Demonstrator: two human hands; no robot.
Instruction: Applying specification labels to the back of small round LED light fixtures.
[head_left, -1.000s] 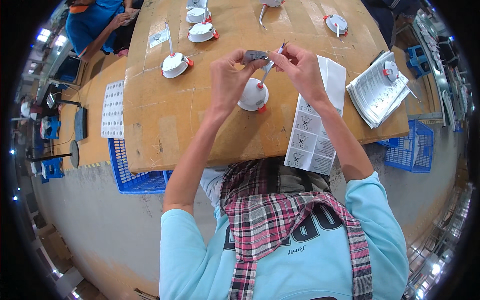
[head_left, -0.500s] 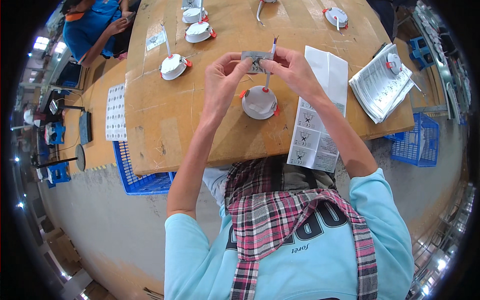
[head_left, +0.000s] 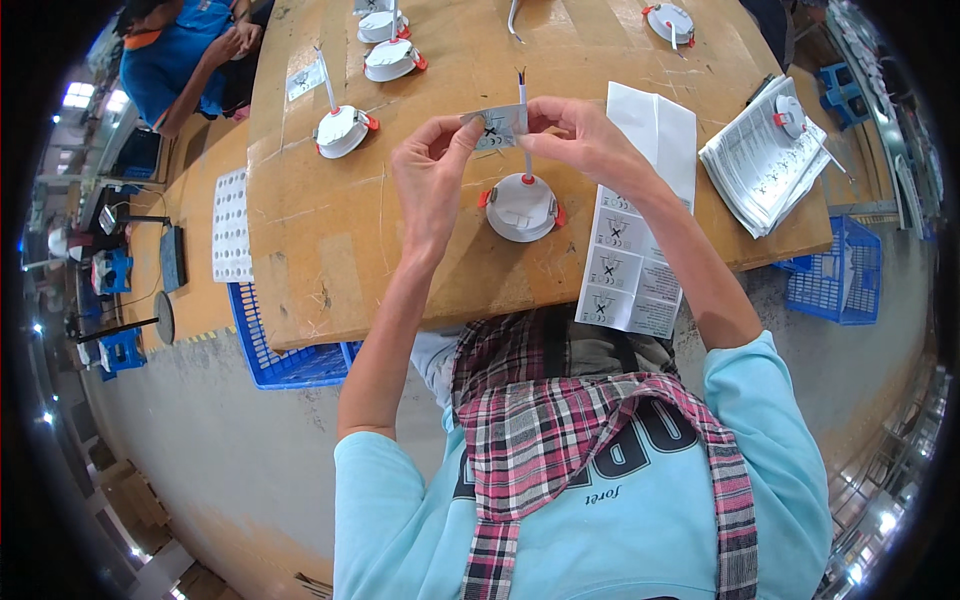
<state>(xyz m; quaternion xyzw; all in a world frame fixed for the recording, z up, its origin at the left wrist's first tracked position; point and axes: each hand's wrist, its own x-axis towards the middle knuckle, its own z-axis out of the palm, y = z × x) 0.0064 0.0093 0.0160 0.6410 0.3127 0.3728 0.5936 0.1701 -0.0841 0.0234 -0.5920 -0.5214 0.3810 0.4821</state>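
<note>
A round white downlight [head_left: 521,212] with red spring clips lies on the table before me, its white cable [head_left: 523,110] standing up with bare wire ends. A small silver-grey printed label [head_left: 492,130] is held against the cable, stretching to its left. My left hand [head_left: 432,178] is closed, pinching the label's left end between thumb and fingers. Beside the cable my right hand [head_left: 582,148] is closed too, its thumb and forefinger on the label's right end. Whether those fingers also press the cable is hard to see. The downlight's body is touched by neither hand.
A printed label sheet [head_left: 640,235] lies under my right forearm. Right of it, a paper stack [head_left: 757,165] bears another downlight [head_left: 790,117]. More downlights [head_left: 343,132] stand at the far left, one with a label on its cable. A co-worker [head_left: 180,70] sits beyond. Blue crates [head_left: 285,365] flank the table.
Both hands have shifted slightly left with the label. My left thumb has slid toward the label's left end, showing more of it. The downlight has turned a little.
</note>
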